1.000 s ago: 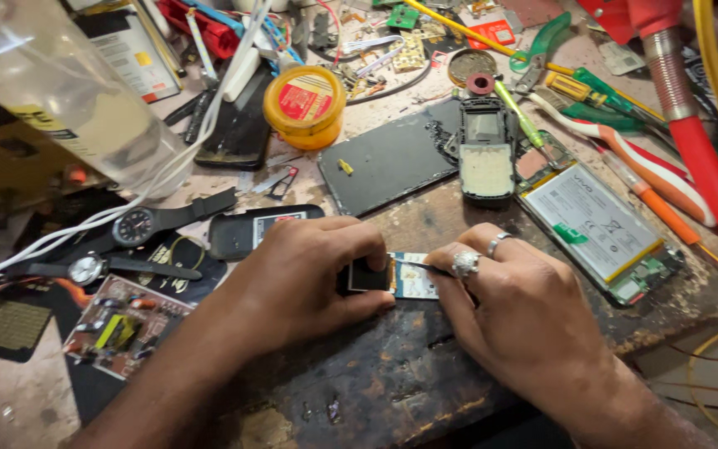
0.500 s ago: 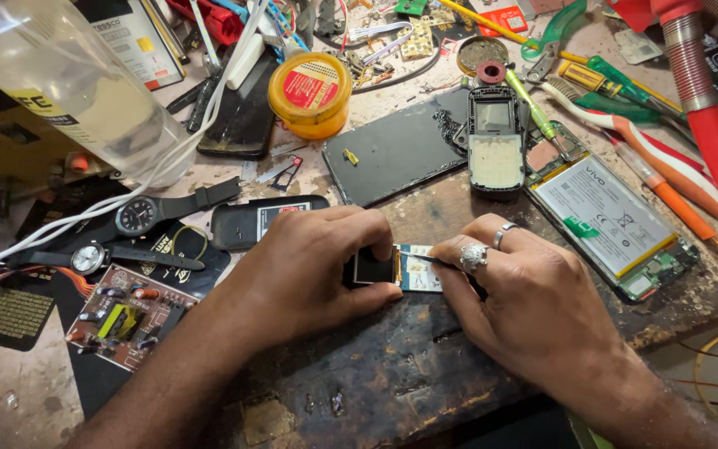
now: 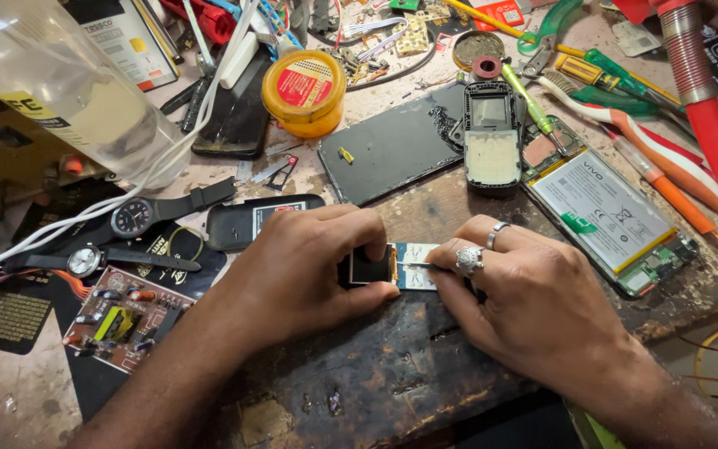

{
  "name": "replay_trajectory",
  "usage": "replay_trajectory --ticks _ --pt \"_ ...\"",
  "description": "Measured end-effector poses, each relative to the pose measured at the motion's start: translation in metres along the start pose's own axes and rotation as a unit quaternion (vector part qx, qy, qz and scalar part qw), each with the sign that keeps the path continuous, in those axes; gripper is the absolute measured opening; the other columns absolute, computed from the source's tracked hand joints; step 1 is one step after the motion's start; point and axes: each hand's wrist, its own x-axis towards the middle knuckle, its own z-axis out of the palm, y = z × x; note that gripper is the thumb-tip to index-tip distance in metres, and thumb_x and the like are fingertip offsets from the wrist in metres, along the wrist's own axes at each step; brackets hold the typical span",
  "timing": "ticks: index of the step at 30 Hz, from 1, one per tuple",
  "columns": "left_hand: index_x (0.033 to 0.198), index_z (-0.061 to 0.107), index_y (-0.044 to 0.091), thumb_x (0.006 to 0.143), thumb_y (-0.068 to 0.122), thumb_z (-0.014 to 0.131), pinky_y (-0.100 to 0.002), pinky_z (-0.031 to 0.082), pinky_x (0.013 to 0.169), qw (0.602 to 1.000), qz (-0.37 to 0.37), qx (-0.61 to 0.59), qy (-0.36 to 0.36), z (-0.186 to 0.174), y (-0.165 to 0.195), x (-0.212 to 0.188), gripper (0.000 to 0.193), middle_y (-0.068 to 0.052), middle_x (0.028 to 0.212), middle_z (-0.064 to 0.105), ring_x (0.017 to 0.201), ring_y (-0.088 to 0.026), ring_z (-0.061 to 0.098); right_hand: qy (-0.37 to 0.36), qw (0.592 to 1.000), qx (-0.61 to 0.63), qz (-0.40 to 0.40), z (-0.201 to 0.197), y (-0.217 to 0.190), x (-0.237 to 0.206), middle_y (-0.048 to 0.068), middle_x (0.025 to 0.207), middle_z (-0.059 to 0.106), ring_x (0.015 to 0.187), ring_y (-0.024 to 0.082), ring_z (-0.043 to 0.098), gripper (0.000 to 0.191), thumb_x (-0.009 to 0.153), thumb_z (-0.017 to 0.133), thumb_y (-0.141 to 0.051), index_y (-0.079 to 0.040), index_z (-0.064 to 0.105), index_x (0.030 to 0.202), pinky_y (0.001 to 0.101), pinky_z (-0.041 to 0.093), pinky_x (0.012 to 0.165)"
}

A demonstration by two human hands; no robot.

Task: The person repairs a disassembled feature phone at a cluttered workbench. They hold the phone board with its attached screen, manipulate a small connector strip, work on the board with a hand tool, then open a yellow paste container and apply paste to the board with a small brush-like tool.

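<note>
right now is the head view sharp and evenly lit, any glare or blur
Head view: sharp around the left hand, right hand and small board between them; soft even light, faint shadows; mild glare on the clear plastic bottle; slight bending at the edges.

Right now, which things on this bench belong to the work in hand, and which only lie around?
In hand:
left hand pressing on small phone board
right hand holding thin metal tool

Lying around:
yellow tin
two wristwatches
phone housing
battery
circuit board
</note>
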Motion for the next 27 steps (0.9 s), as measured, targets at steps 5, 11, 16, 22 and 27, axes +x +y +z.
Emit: replay_trajectory --ticks 5,11,16,22,27 --pt "0.091 0.064 0.009 0.073 0.032 0.087 -0.038 0.056 0.066 1.0 0.016 0.009 0.001 -0.0015 -0.0001 0.0005 0.037 -0.005 0.084 0.072 0.077 -0.023 0.072 -0.004 0.999 0.019 0.035 -0.0004 0.0048 0.0023 0.008 0.081 0.07 0.064 0.03 0.069 0.01 0.082 0.076 -0.016 -0.009 0.077 0.089 0.0408 0.055 0.057" --pt "0.094 0.064 0.01 0.075 0.031 0.086 -0.038 0.056 0.068 0.999 0.036 0.003 0.009 -0.0003 -0.0021 -0.0002 0.037 -0.005 0.088 0.072 0.083 -0.025 0.073 0.033 0.999 -0.001 0.042 0.0065 0.0026 -0.0025 0.009 0.084 0.07 0.065 0.031 0.07 0.009 0.085 0.073 -0.014 -0.01 0.076 0.092 0.0416 0.056 0.058" --pt "0.096 0.063 0.01 0.074 0.031 0.087 -0.039 0.056 0.07 0.999 0.036 0.006 0.01 0.0017 -0.0038 -0.0006 0.039 -0.005 0.089 0.073 0.084 -0.025 0.073 0.025 0.999 -0.019 0.035 0.0075 0.0013 -0.0015 0.01 0.084 0.069 0.067 0.032 0.07 0.009 0.086 0.074 -0.015 -0.009 0.076 0.093 0.0427 0.056 0.059" --pt "0.096 0.062 0.009 0.074 0.03 0.086 -0.038 0.057 0.07 1.0 0.029 -0.004 0.008 0.0019 -0.0027 -0.0004 0.038 -0.005 0.089 0.072 0.084 -0.024 0.073 0.035 0.999 -0.028 -0.003 0.0066 -0.0002 -0.0026 0.01 0.085 0.069 0.071 0.031 0.069 0.013 0.084 0.076 -0.018 -0.008 0.075 0.092 0.0423 0.055 0.062" --pt "0.094 0.063 0.009 0.073 0.03 0.087 -0.038 0.057 0.069 1.0 0.021 -0.001 0.005 0.0011 -0.0025 -0.0001 0.038 -0.005 0.087 0.073 0.082 -0.025 0.073 0.045 0.999 -0.002 -0.008 0.0082 0.0001 -0.0037 0.007 0.082 0.069 0.07 0.028 0.069 0.009 0.085 0.076 -0.016 -0.009 0.075 0.09 0.04 0.055 0.062"
